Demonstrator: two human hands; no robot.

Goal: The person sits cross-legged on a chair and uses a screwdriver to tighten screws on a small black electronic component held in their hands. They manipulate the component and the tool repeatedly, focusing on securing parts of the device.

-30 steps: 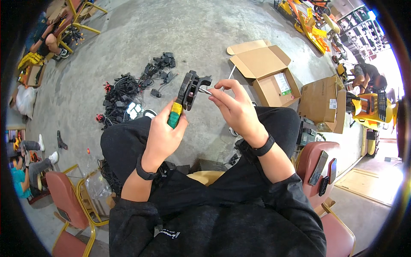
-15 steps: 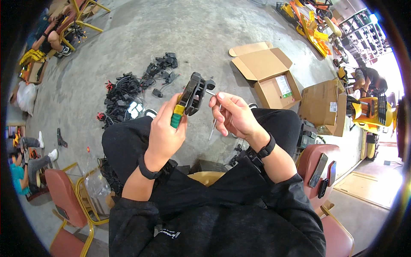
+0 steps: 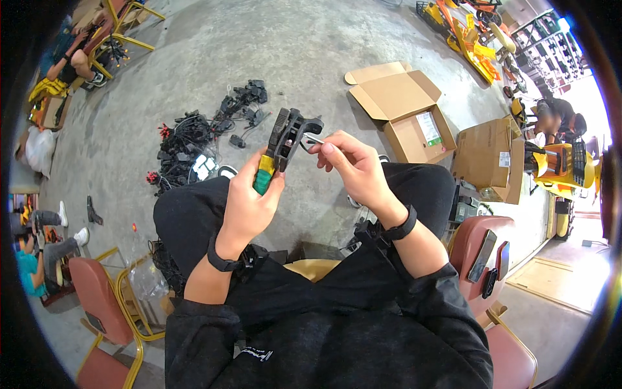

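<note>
My left hand (image 3: 249, 204) grips a black tool-like piece (image 3: 291, 139) by its lower end, which is banded in yellow and green. Its upper part has two black arms with a gap between them and a ridged strip along one side. Pinched in the fingers of my right hand (image 3: 353, 165) is a slim silver rod (image 3: 313, 139). The rod's tip reaches the gap between the black arms; whether it touches inside I cannot tell. Both hands are raised above the floor, in front of my lap.
A heap of black cables and connectors (image 3: 188, 146) lies on the floor ahead to the left. To the right are an open cardboard box (image 3: 414, 129) and a taller carton (image 3: 483, 162). Chairs (image 3: 100, 298) stand on both sides; phones lie on the right one. Other people sit farther off.
My right hand has moved slightly left and up, bringing the rod to the black piece. The black piece has turned a little, and the long rod end hanging below my right hand no longer shows.
</note>
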